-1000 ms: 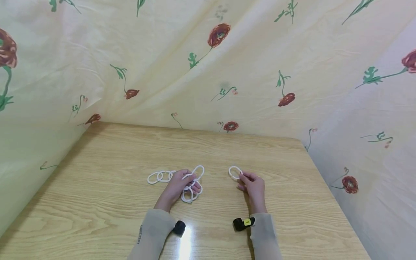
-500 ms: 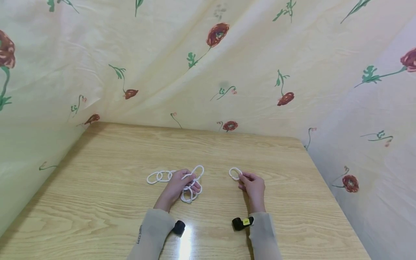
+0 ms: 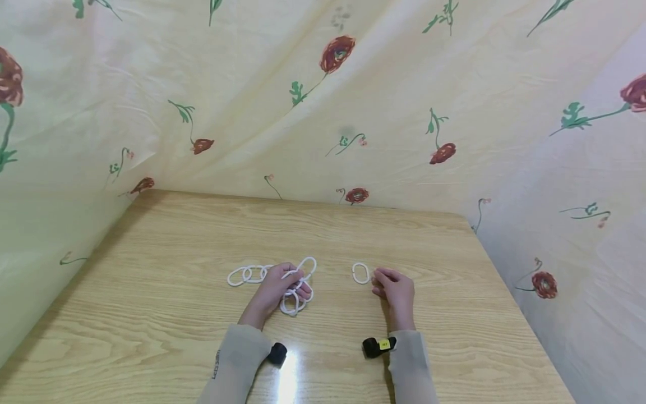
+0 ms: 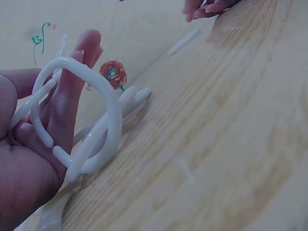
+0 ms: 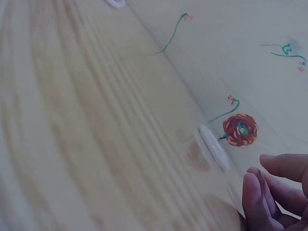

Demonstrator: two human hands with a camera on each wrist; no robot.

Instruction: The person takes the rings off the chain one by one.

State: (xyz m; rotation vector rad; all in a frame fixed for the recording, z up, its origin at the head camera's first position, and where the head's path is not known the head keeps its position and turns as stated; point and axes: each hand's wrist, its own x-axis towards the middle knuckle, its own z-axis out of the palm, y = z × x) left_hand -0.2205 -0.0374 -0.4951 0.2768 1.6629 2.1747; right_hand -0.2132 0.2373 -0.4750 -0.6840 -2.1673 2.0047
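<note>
Head view, left to right: well left of the lone white link (image 3: 368,272), joined white links (image 3: 250,274) lie on the wooden bench (image 3: 166,325); nearer that link, the left hand (image 3: 277,283) grips a cluster of white links (image 4: 115,120). The lone link lies flat; just right of it, the right hand (image 3: 396,289) rests with loosely bent fingers, apart from it.

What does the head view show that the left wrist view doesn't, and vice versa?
Only the head view: both sleeves and the black wrist devices.

Only the left wrist view: the gap in one held link, plain up close but too small to make out from the head.

Both: the left hand holding white links, the right hand, a separate single link on the tabletop, and the floral cloth.
</note>
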